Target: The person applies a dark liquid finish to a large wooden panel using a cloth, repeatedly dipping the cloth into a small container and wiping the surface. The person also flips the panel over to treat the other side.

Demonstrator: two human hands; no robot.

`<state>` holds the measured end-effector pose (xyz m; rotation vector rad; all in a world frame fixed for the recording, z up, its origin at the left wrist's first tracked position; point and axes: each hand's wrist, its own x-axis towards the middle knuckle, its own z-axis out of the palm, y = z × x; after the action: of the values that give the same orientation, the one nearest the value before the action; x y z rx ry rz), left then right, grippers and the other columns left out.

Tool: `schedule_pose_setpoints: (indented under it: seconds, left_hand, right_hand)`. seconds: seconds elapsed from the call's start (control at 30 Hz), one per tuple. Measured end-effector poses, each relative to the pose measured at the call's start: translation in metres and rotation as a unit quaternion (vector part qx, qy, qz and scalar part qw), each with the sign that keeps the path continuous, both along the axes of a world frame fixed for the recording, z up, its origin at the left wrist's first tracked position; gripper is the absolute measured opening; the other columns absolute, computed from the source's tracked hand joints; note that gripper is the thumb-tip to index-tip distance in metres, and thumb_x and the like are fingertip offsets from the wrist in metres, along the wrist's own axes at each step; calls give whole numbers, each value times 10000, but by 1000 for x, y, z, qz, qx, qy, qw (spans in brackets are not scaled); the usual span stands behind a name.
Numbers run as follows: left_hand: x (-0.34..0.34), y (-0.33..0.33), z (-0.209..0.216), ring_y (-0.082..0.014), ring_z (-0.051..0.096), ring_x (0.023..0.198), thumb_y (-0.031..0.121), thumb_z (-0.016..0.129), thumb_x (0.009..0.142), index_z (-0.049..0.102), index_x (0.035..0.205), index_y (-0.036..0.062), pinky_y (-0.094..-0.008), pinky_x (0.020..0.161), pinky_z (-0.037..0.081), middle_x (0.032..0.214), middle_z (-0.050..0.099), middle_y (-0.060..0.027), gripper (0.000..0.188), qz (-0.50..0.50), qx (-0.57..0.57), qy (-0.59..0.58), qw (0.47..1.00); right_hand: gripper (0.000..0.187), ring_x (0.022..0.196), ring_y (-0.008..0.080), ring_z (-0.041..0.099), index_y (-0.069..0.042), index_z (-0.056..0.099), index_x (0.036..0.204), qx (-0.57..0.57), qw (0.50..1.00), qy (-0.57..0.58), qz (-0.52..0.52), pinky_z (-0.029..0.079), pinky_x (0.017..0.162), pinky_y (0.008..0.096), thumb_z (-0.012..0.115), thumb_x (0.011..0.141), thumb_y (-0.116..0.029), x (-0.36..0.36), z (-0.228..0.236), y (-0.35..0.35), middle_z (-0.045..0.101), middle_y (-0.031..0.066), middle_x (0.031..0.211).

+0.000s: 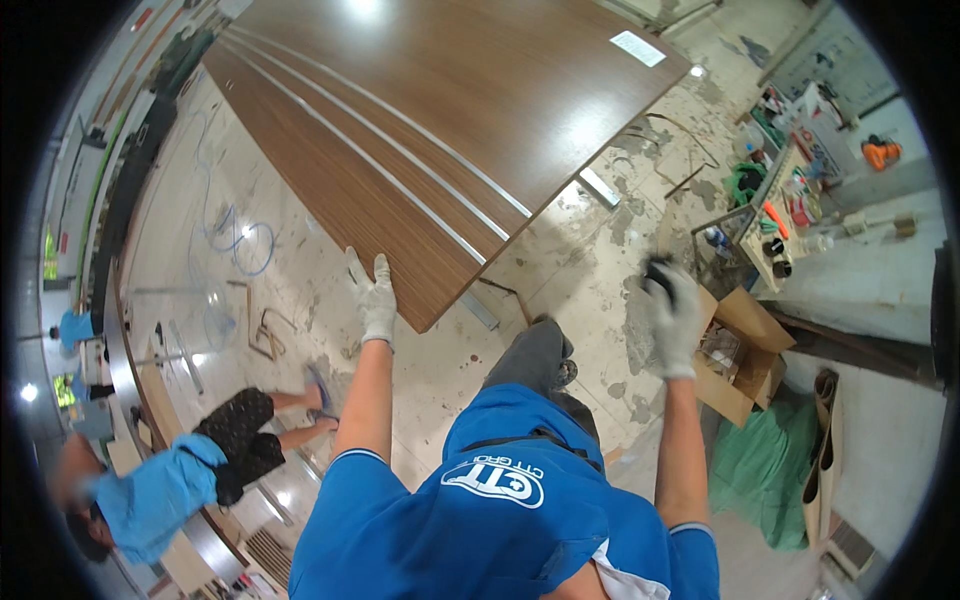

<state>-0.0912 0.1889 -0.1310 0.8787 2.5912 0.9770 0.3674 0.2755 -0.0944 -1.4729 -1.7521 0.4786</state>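
Note:
A large brown wood-grain panel [440,95] with pale metal strips [415,135] set into its face lies ahead of me. At its near left corner is my left hand [374,300], in a whitish work glove. Its fingers are stretched out and apart, lying against the panel's edge without wrapping round it. My right hand [675,325], also gloved, is held out over the floor, apart from the panel. It is closed on a small black object [659,272], too blurred to name. A white label [638,48] sits near the panel's far right corner.
A metal support bar [600,188] sticks out under the panel. To my right are an open cardboard box [740,350], green sheeting [770,470] and a cluttered bench [785,215]. A co-worker in a blue shirt [160,490] is at the left. A blue hose [240,245] lies coiled on the floor.

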Motion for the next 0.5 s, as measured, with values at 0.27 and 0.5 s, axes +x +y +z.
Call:
schedule_pose_setpoints:
  seconds: [0.27,0.5]
  left_hand:
    - [37,1,0,-357,275,1532,493,515,1053,187,1644,159,-421,1231,274,1685,237,-165,754,73,71,-79,992]
    - [43,-1,12,-352,258,1532,482,482,1069,231,1632,135,-427,1246,241,1674,259,-166,707,93,-11,-39,995]
  right_hand:
    - [225,1194,277,580,-175,742,1068,10,907,-184,379,485,999,448,741,844,-152,-209,60,106,689,29,1105]
    - [263,1044,253,590,-169,752,1004,82,901,-113,410,438,971,412,847,758,-159,-182,11,140,680,28,1002]
